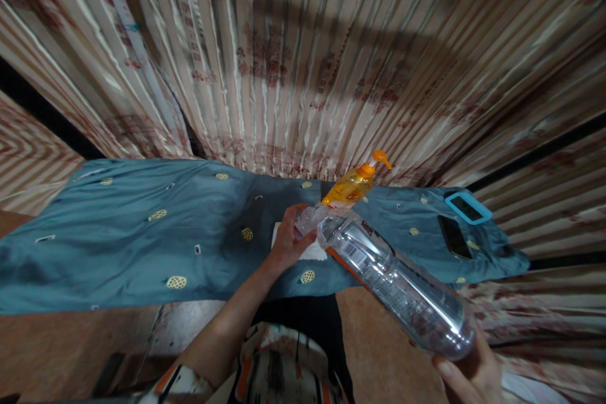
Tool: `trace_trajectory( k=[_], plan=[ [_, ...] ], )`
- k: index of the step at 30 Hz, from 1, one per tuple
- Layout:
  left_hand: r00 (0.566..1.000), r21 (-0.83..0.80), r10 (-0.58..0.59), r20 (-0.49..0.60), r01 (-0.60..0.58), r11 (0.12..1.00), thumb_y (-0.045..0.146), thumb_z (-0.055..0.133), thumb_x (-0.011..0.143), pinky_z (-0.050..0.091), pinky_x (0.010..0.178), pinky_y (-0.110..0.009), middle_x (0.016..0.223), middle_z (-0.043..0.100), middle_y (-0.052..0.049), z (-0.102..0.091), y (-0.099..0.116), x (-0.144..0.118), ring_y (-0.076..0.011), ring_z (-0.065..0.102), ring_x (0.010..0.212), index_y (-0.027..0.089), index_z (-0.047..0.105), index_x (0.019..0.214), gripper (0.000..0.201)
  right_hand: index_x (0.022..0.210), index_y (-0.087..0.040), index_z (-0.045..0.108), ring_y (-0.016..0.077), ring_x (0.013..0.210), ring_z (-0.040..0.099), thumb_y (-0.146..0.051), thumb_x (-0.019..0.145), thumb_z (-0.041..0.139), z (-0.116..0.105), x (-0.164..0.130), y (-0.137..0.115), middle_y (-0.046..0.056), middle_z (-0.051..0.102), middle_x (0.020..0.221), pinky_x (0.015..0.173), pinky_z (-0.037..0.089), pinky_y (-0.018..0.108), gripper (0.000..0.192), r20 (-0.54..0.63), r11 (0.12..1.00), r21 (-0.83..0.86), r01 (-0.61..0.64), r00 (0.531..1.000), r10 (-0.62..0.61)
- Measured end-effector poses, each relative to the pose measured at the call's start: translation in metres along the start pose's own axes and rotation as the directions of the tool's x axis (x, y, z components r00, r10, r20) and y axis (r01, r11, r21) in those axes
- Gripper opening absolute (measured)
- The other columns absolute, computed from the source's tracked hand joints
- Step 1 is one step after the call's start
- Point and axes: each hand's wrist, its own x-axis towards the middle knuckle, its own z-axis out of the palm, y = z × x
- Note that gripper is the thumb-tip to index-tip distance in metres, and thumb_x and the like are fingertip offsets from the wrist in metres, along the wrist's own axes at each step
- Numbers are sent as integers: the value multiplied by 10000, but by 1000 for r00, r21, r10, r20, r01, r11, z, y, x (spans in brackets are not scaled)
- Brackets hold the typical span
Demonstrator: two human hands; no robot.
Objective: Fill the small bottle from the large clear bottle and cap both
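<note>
One pleated patterned curtain [303, 44] fills the whole upper half of the frame. Below it, one teal cloth [118, 240] with small yellow dots covers the desk and runs across the middle of the frame from the left edge to the right.

One large clear plastic bottle [398, 281] lies tilted in the lower right, its base low near the right corner and its neck pointing up toward the centre. It is transparent and ribbed, with a printed label bearing a barcode and an orange strip near the neck. The right hand [473, 375] holds it at the base, fingers wrapped under the bottom; only part of that hand shows at the lower edge. The left hand [288, 240], in the centre, has its fingers closed on the bottle's neck end, where the view is blurred.

One orange pump bottle [353, 184] of amber liquid stands just behind the neck, centre right. Two phones lie at the right end of the cloth: one dark phone [453, 237], one in a blue case [468, 207]. One white paper [312, 251] lies under the left hand.
</note>
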Motion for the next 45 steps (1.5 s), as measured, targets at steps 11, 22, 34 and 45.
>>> trace_trajectory(
  k=[11,22,34,45],
  plan=[
    [1000,6,-7,-7,8,1000,570,824,878,557,1115,-489,1348,691,-133,1,1,0,-326,690,1251,226,581,1384,658,1524,-171,593,426,1408,629,-654,813,848,-3,1,6,190,686,1516,1064,544,446,896,-14,1000,-18,24,1000,-25],
    [1000,8,24,-7,-24,1000,579,813,891,563,1110,-490,1351,691,-142,0,-1,0,-324,696,1246,211,578,1393,666,1521,-167,579,424,1405,627,-655,792,867,3,0,-9,199,687,1514,1076,508,445,924,-6,1000,2,-8,1000,8],
    [1000,4,25,-13,-25,1000,590,813,881,548,1117,-514,1346,681,-149,0,-4,-1,-340,683,1248,212,582,1391,675,1489,-170,581,498,1428,571,-705,698,899,11,-1,-20,232,684,1472,1186,412,579,1006,-60,998,-33,-45,997,43],
    [1000,11,6,-10,-6,1000,593,816,869,539,1119,-500,1345,681,-140,0,-3,0,-335,680,1250,220,589,1377,670,1505,-179,560,452,1355,636,-700,770,861,9,0,-19,214,698,1434,1054,522,496,950,-32,996,-87,15,999,-18]
  ],
)
